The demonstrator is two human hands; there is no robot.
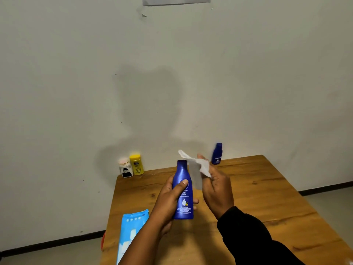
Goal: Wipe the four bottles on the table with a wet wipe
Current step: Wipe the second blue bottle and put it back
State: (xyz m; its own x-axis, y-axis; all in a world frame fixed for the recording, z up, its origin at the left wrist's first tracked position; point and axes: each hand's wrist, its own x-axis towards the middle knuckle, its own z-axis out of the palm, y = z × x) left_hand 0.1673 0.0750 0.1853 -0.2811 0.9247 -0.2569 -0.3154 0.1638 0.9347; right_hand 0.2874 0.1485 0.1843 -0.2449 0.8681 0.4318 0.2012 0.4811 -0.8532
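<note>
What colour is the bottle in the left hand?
Dark blue with white lettering, on the body milk bottle, seen in the head view.

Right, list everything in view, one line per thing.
big bottle: one, dark blue, above the table, in the left hand
small bottle: one, dark blue, table's far edge, right, by the wall
yellow bottle: one, yellow, table's far left corner
white bottle: one, white with black label, left of the yellow bottle
wet wipe: one, white, in the right hand
wipe pack: one, light blue, table's near left edge
table: one, brown wood, by the wall
left hand: one, grips the big bottle
right hand: one, holds the wet wipe
sleeve: one, black, right arm
</note>
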